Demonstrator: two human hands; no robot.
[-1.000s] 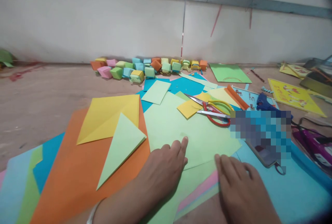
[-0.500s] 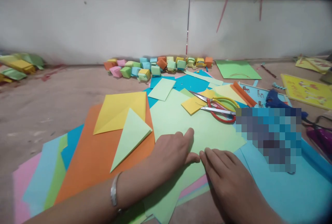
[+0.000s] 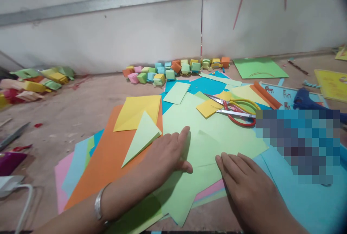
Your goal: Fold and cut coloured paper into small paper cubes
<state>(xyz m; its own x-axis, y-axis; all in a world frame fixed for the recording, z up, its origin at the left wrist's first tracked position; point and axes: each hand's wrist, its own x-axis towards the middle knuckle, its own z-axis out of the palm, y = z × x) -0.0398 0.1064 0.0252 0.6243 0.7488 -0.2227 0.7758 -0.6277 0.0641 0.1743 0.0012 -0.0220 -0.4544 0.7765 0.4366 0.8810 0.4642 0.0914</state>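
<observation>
My left hand reaches over the papers with index finger and thumb spread apart, holding nothing. My right hand has its fingers together, their tips on the edge of a light green paper piece. That piece lies between my hands on a larger light green sheet, and its outline is faint against it. Beside my left hand, a folded light green triangle lies across an orange sheet and a yellow paper. Scissors with red and yellow handles lie open beyond my right hand.
Small folded paper blocks line the wall. A blue glue gun lies at right near a blurred-out patch. Blue sheets lie beside my right hand. At left are more folded papers and a white plug with a cable.
The view has swung left and tilted. My left hand has moved left, away from my right hand, uncovering the light green piece between them. My right hand stays near the same spot on the paper.
</observation>
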